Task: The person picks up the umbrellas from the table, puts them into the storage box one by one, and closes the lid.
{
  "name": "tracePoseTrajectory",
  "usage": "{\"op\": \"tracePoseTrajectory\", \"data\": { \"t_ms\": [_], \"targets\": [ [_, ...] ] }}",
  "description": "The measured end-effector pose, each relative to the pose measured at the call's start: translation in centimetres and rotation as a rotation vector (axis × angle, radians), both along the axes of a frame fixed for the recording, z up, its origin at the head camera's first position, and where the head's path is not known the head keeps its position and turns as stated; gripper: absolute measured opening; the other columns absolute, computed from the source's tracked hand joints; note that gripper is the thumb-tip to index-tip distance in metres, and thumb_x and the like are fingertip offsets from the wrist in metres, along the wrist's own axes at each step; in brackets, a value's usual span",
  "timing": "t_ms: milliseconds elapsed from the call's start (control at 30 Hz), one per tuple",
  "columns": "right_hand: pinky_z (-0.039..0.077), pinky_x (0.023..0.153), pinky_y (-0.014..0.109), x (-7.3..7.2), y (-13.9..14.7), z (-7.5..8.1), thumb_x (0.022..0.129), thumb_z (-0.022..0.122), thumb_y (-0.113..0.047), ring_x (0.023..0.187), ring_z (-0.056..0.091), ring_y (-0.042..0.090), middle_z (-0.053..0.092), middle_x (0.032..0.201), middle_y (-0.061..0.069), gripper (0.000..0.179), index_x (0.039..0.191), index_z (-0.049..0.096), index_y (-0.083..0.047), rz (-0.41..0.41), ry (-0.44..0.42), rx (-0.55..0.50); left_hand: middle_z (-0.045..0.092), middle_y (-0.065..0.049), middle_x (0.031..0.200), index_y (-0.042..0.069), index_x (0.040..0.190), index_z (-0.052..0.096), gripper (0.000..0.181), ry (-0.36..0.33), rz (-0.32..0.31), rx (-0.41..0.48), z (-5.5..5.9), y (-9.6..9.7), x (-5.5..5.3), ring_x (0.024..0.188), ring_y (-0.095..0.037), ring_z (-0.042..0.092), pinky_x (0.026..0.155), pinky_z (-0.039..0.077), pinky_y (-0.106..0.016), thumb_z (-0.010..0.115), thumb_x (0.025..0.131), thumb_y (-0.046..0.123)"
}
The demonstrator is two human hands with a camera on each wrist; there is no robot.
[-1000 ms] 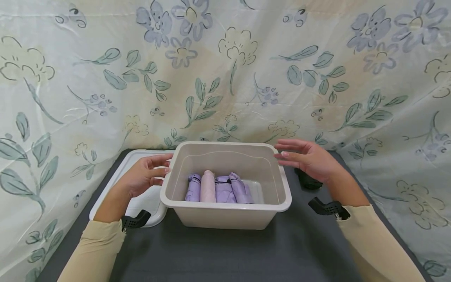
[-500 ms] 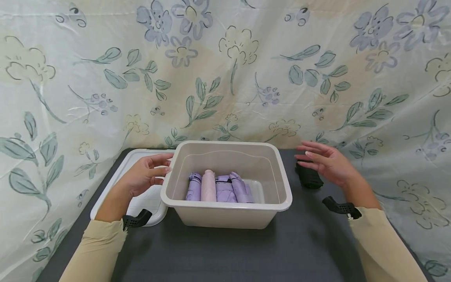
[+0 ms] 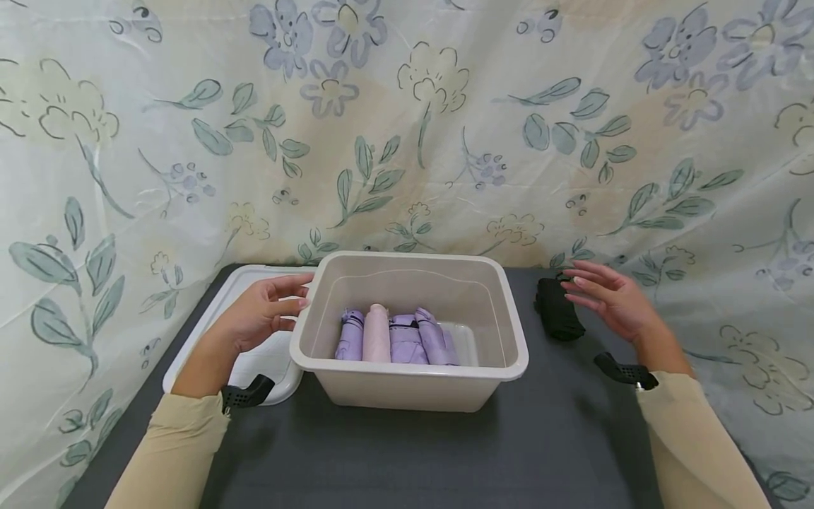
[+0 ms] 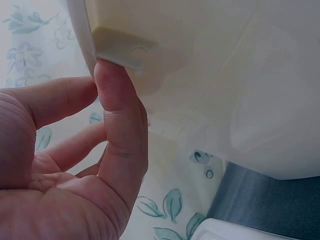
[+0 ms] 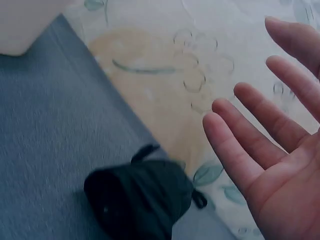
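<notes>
A beige plastic bin (image 3: 407,390) stands in the middle of the table, holding purple rolled fabric bundles (image 3: 349,338) and a pale pink roll (image 3: 376,336) side by side. At its left rim, my left hand (image 3: 257,314) pinches the edge between thumb and finger; the left wrist view shows the fingertips (image 4: 114,80) right at the lip. My right hand (image 3: 610,300) hovers with spread fingers, holding nothing. Just left of it lies a black rolled fabric bundle (image 3: 558,311), whose pleats and small loop show in the right wrist view.
A white lid (image 3: 267,367) lies flat on the table left of the bin, partly behind the left hand and under the bin's overhang. Dark grey cloth (image 3: 407,459) covers the table. A floral curtain (image 3: 407,141) hangs close behind and along both sides.
My right hand has left the bin's right rim and moved rightward, past the black bundle, which shows more fully now. My left hand stays at the left rim.
</notes>
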State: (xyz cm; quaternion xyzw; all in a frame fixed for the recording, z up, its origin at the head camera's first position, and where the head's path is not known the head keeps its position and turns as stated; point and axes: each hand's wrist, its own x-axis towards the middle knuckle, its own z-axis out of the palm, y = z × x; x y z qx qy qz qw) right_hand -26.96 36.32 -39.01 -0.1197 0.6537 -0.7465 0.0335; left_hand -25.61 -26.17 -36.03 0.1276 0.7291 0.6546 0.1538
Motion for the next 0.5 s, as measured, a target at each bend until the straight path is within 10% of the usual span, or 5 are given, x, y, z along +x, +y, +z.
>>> {"op": "tracePoseTrajectory", "data": {
  "t_ms": [500],
  "targets": [
    [0.057, 0.083, 0.016, -1.9, 2.8, -5.0, 0.095, 0.073, -0.022, 0.103, 0.064, -0.006, 0.07, 0.111, -0.022, 0.041, 0.135, 0.065, -0.017, -0.313, -0.124, 0.224, 0.066, -0.001, 0.11, 0.001, 0.154, 0.043, 0.062, -0.017, 0.005, 0.015, 0.3, 0.0, -0.1, 0.09, -0.014, 0.073, 0.076, 0.062, -0.033, 0.068, 0.098, 0.012]
  ]
}}
